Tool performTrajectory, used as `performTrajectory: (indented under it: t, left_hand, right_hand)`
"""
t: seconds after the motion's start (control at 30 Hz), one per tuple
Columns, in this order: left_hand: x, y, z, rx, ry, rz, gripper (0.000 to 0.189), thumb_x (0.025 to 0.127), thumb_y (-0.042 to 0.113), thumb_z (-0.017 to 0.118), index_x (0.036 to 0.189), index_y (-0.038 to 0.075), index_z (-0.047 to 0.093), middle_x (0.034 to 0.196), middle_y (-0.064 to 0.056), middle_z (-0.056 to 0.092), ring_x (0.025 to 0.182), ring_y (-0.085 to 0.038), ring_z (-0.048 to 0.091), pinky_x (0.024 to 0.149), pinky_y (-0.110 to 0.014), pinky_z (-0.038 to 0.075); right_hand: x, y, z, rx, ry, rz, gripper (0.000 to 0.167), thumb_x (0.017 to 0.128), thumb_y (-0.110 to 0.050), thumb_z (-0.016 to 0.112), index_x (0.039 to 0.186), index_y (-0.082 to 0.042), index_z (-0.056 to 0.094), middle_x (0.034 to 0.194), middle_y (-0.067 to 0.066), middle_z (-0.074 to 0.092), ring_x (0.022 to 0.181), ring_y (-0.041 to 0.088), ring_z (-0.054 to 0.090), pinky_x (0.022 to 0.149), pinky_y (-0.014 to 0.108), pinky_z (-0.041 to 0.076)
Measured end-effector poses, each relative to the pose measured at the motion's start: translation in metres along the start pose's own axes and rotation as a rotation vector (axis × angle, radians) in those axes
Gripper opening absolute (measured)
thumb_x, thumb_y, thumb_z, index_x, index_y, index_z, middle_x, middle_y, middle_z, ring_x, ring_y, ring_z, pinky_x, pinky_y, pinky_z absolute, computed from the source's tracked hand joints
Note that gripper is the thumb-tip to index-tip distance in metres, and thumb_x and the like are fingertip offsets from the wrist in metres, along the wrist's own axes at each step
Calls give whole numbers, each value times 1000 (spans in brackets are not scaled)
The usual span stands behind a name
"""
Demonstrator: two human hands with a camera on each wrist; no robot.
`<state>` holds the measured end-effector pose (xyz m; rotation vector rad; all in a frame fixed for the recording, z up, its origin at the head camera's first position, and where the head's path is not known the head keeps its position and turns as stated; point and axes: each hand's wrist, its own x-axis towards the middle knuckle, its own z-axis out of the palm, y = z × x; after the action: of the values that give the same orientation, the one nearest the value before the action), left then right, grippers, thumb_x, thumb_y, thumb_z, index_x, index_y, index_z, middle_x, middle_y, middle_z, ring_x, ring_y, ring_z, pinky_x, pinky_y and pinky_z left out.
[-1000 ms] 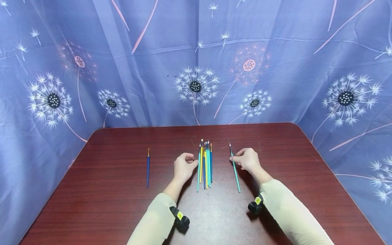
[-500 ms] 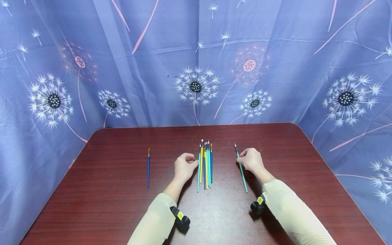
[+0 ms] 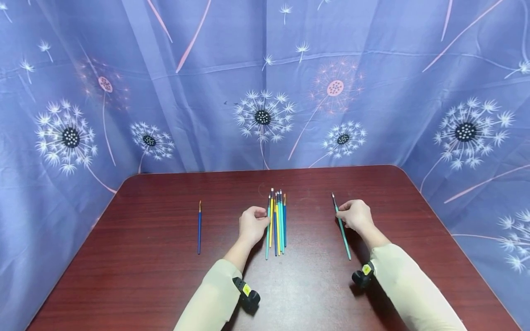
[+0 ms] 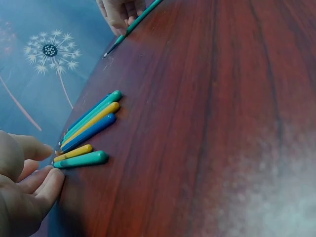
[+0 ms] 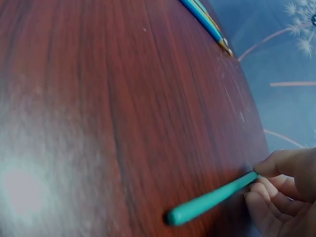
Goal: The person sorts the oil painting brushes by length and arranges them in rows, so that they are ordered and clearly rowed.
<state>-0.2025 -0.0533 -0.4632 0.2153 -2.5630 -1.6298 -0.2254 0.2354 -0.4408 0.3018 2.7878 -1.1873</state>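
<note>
In the head view, my right hand (image 3: 357, 215) pinches a teal paintbrush (image 3: 343, 235) near its upper part; the bristles point away. The right wrist view shows its handle (image 5: 212, 200) running from between thumb and fingers. My left hand (image 3: 252, 226) is at the left side of a group of paintbrushes (image 3: 276, 230) with teal, yellow and blue handles. Its fingertips are at the leftmost teal paintbrush (image 4: 81, 159) in the left wrist view, seemingly touching it, with thumb and fingers apart. A single blue paintbrush (image 3: 199, 232) lies farther left, bristles away from me.
A dark red-brown wood-grain table (image 3: 145, 285) carries everything. Behind it and at both sides hangs a blue curtain (image 3: 207, 101) with dandelion prints. Black wrist cameras (image 3: 249, 296) sit on both cream sleeves (image 3: 211, 294).
My right hand has moved to the right with the teal paintbrush, widening the gap to the group. My left hand has stayed almost in place beside the grouped paintbrushes.
</note>
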Motion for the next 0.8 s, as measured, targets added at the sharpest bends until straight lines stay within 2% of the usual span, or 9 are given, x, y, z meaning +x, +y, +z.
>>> performTrajectory:
  t: [0.17, 0.37, 0.67, 0.8]
  left_hand:
    - [2, 2, 4, 4, -1, -17, 23, 76, 5, 71, 98, 2, 66, 94, -12, 71, 87, -23, 70, 79, -35, 56]
    - [4, 4, 11, 56, 4, -39, 24, 76, 6, 74, 98, 3, 65, 94, -10, 70, 84, -21, 70, 76, -33, 56]
    - [1, 11, 16, 199, 43, 20, 20, 77, 4, 71, 96, 4, 65, 91, -8, 69, 81, -18, 66, 74, -33, 55]
    - [0, 11, 17, 287, 51, 55, 21, 76, 3, 69, 97, 3, 64, 87, -9, 64, 81, -22, 61, 72, -35, 53]
  right_hand:
    - [1, 10, -8, 8, 11, -2, 24, 81, -8, 62, 100, 7, 66, 66, 6, 68, 48, 8, 59, 47, 24, 51]
    - [2, 18, -14, -16, 30, -16, 26, 81, -7, 59, 102, 7, 66, 69, 9, 69, 48, 9, 60, 48, 25, 52]
    - [1, 20, -14, -5, 50, -34, 27, 79, -6, 59, 101, 8, 66, 68, 11, 70, 45, 9, 59, 45, 24, 51]
    - [1, 20, -14, -4, 49, -32, 27, 80, -6, 59, 101, 7, 66, 69, 11, 70, 45, 8, 59, 45, 24, 51]
